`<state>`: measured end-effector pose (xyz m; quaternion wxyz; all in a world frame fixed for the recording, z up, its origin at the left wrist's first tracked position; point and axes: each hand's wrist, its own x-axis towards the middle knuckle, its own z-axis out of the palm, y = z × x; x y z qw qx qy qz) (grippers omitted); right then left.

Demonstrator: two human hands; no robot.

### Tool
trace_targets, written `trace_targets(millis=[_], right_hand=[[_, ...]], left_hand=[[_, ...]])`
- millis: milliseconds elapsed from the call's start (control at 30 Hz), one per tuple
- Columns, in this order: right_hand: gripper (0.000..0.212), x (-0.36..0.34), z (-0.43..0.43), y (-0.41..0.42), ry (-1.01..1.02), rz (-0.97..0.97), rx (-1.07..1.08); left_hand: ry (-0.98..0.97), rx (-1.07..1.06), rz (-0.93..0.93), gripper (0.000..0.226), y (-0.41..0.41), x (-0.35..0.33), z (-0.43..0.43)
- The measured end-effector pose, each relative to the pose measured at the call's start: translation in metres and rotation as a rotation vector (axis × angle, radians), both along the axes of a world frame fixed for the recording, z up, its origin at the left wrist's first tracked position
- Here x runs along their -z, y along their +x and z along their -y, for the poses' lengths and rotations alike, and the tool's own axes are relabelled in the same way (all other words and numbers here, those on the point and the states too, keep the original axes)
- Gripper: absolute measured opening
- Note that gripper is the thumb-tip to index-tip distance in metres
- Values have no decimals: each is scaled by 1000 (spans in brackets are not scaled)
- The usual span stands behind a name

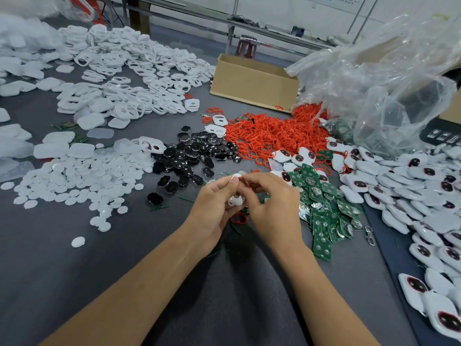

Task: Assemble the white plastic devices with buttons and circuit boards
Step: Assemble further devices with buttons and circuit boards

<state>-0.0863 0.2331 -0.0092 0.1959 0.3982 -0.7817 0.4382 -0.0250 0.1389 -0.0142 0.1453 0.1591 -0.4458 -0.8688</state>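
Observation:
My left hand [212, 206] grips a white plastic shell [235, 200] just above the grey table, near its middle. My right hand [270, 198] meets it from the right and pinches a small red ring piece [243, 181] at the shell's top. A loose red ring [239, 218] lies under my hands. Green circuit boards [324, 208] are heaped just right of my right hand. Black buttons [194, 156] are piled beyond my hands, red rings [269, 136] behind them to the right. Much of the held shell is hidden by my fingers.
White round discs [82, 186] spread at the left, empty white shells [119, 71] at the back left. Assembled white devices [411, 196] fill the right side. A cardboard box [252, 81] and a clear plastic bag [379, 78] stand at the back right.

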Motion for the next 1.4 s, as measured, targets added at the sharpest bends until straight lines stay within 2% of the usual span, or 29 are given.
trace_targets(millis=[133,267,467,533,633,700,800,867,900,1000,1033,1100,1200,1400], right_hand=[[15,2,4,1,-90,28,-13],[15,4,6,0,-152,175,-40],[15,5,5,1,-146,259,-60],[20,4,5,0,-197,399,-92],[40,1,5,-4,-349,764,-194],[39,1,3,-7,-448,968,-349],[33,-1,-1,-8,-492,1074,-527],[33,-1,0,-6,-480,1002,-491],[34,-2,0,-5,-438,872,-401],[28,-1,1,-1,-251,276,-45],[23,-2,1,0,-211,117,-16],[19,0,1,2,-153,-78,-9],[14,1,0,0,-139,-167,37],[13,-1,0,1,-136,-85,20]], left_hand=[[42,-20,-10,29,1,1,2],[54,-21,-26,26,0,2,3],[-75,-72,-8,27,0,1,2],[-130,-96,-11,27,0,0,2],[-194,-71,-48,28,2,-3,1],[-182,-67,-67,26,3,-5,0],[-126,-60,-100,25,3,-5,1],[-89,-29,-133,29,3,-5,2],[-67,-10,-150,30,3,-5,2],[-4,3,-153,27,2,-4,2],[14,-6,-146,25,2,-3,2],[24,-16,-140,25,2,-2,4],[41,-15,-125,30,2,-3,3],[89,-23,-65,33,1,-6,2]])
